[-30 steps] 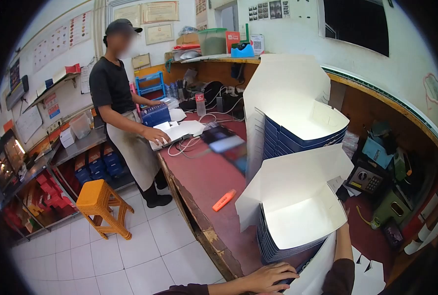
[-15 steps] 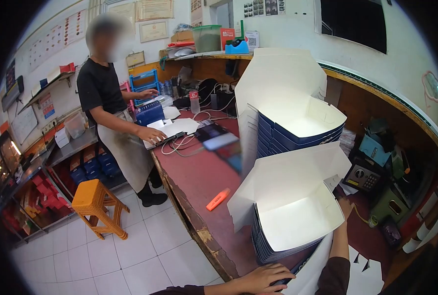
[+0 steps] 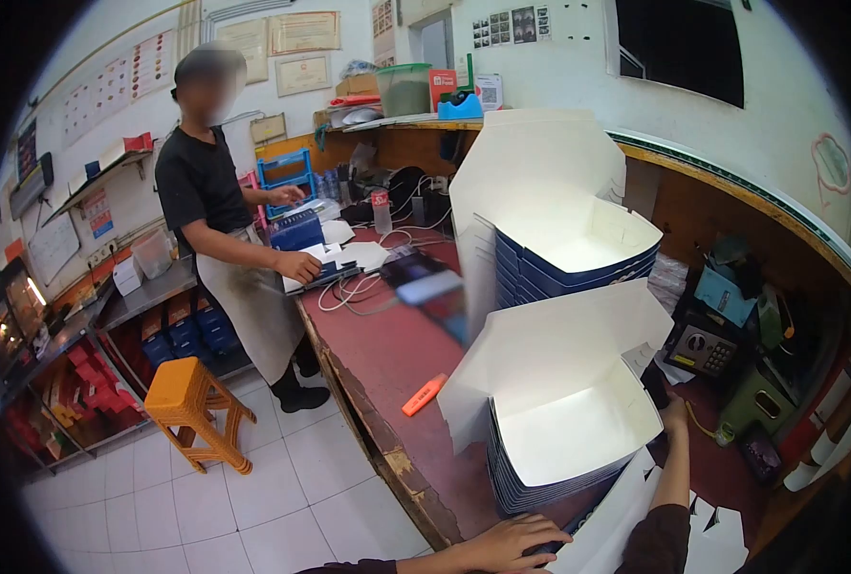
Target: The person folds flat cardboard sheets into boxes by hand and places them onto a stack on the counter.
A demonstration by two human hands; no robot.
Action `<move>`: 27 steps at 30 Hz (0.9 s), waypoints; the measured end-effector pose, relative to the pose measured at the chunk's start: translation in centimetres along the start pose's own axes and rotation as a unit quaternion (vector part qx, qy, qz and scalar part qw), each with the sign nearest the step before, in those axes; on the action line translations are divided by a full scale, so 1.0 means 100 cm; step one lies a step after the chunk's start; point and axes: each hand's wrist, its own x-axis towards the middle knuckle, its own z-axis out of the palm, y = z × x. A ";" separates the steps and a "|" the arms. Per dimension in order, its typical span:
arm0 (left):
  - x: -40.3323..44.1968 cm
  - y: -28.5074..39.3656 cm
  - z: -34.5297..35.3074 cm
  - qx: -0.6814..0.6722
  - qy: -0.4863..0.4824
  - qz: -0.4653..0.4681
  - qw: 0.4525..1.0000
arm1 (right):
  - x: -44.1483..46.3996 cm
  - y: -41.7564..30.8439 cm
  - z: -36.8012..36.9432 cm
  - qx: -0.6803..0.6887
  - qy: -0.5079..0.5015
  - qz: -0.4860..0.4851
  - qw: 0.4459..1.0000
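At the bottom edge, my left hand [image 3: 519,543] has its fingers closed over the near end of a partly folded cardboard box [image 3: 602,538], white inside and navy outside. My right hand [image 3: 675,419] reaches to that box's far end, its fingers around a dark navy part and partly hidden by a stack. In front of my hands rises a stack of nested open food boxes [image 3: 578,421], with white insides and a raised lid. Behind it is a taller stack of similar boxes [image 3: 578,234].
An orange highlighter [image 3: 425,394] lies on the red tabletop [image 3: 378,354]. Flat white cardboard [image 3: 717,540] lies at the lower right. A small safe [image 3: 701,349] stands on the right. Across the table, another person [image 3: 225,201] handles boxes beside cables. An orange stool [image 3: 196,411] is on the floor.
My right hand has shifted slightly, and a dark navy part now shows at its fingers. My left hand has stayed in place. The other person's hand moved a little over their boxes.
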 end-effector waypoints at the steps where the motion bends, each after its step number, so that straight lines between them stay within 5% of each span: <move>1: 0.000 -0.001 0.000 0.000 0.000 0.000 1.000 | -0.002 -0.001 -0.003 0.001 0.003 0.003 1.000; 5: 0.003 -0.002 0.003 0.000 -0.009 0.000 1.000 | -0.025 -0.019 -0.028 0.440 -0.052 -0.027 0.896; 9: 0.007 0.005 0.010 0.035 0.027 -0.015 0.999 | -0.006 0.011 -0.026 0.520 0.038 -0.079 0.850; 19: 0.006 -0.007 0.021 0.057 0.039 -0.070 0.995 | 0.007 0.024 -0.012 0.586 0.213 0.027 0.781; 27: 0.009 -0.001 0.019 0.057 0.040 -0.082 0.994 | -0.001 0.008 -0.021 0.636 0.240 0.037 0.733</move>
